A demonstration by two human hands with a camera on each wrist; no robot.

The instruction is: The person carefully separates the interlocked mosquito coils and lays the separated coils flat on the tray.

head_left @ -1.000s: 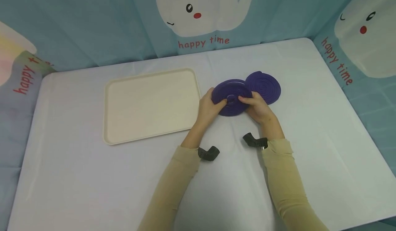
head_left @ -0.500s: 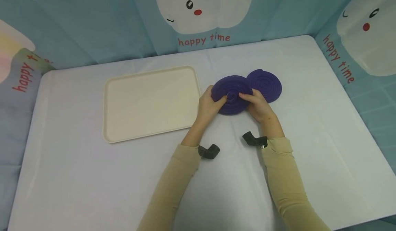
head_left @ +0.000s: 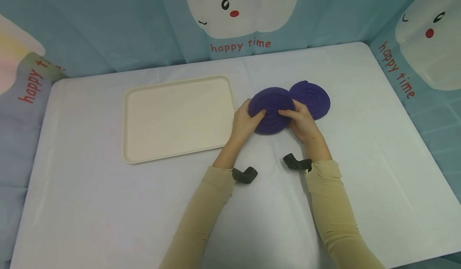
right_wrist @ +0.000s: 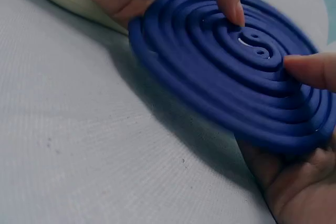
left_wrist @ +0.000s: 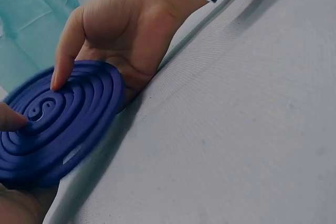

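Note:
A round purple coaster [head_left: 271, 97] with a coiled spiral pattern is held between both hands above the table. My left hand [head_left: 245, 119] grips its left side, thumb on the top face near the centre and the fingers hidden beneath. From the opposite side my right hand [head_left: 303, 124] grips it the same way, its thumb [right_wrist: 310, 71] pressing close to the swirl in the middle. In the left wrist view the coaster [left_wrist: 89, 124] tilts toward the camera. A second purple coaster [head_left: 315, 101] lies flat just beyond the right hand, partly covered by the held one.
A cream rectangular tray [head_left: 176, 121] rests on the white-covered table [head_left: 126, 213], close to the left hand. Dark wrist mounts [head_left: 245, 175] jut from both sleeves. A teal curtain [head_left: 126, 21] with printed white figures stands behind the table's far edge.
The held coaster has tipped a little and its face looks less shiny; both hands keep their grip. The whole scene has shifted slightly in view.

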